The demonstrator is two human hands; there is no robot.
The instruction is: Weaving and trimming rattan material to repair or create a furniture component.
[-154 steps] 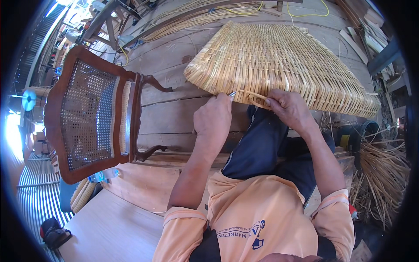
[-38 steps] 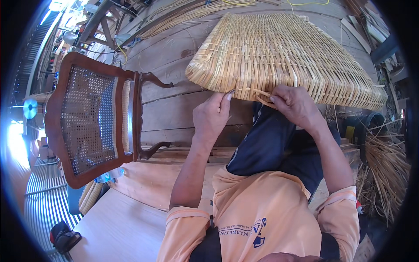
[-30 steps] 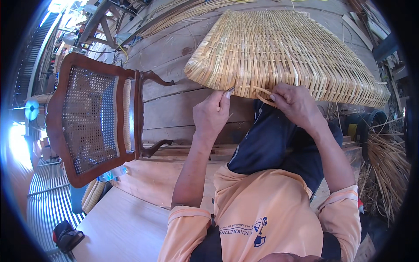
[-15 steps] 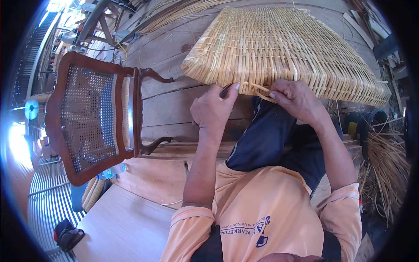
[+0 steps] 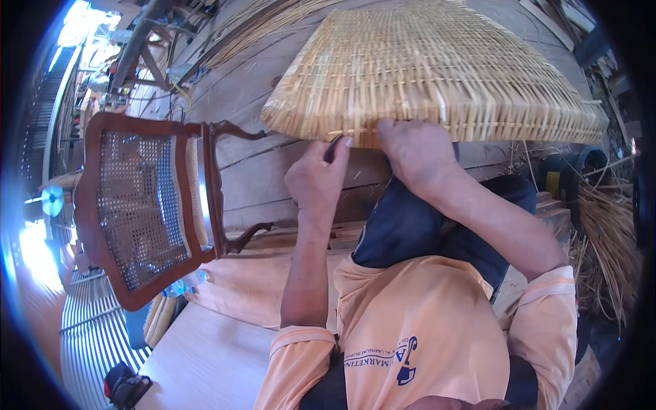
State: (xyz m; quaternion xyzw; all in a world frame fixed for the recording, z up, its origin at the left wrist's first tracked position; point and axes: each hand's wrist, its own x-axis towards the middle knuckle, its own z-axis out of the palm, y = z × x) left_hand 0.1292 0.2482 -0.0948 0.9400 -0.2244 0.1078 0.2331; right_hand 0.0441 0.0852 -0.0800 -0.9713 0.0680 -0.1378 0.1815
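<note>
A large woven rattan panel [image 5: 424,75] stands tilted in front of me, its thick lower edge facing my body. My left hand [image 5: 316,176] is closed round a narrow dark tool [image 5: 333,147], its kind unclear, with the thumb up just under the left part of that edge. My right hand [image 5: 418,152] presses against the same edge, a little right of the left one, fingers curled and partly hidden. Whatever those fingers hold is hidden and blurred. The panel's lower edge lies above my knees in dark trousers [image 5: 403,215].
To the left, a brown wooden chair [image 5: 130,297] with a cane-mesh back lies tipped over. Loose cane strands [image 5: 608,239] bunch at the right beside a dark bucket [image 5: 553,174]. A pale board [image 5: 205,355] and a black object [image 5: 126,385] lie at lower left.
My right hand has moved left and up against the panel edge; the loop of cane strip it held is now out of sight. The left hand and panel have shifted slightly left in view.
</note>
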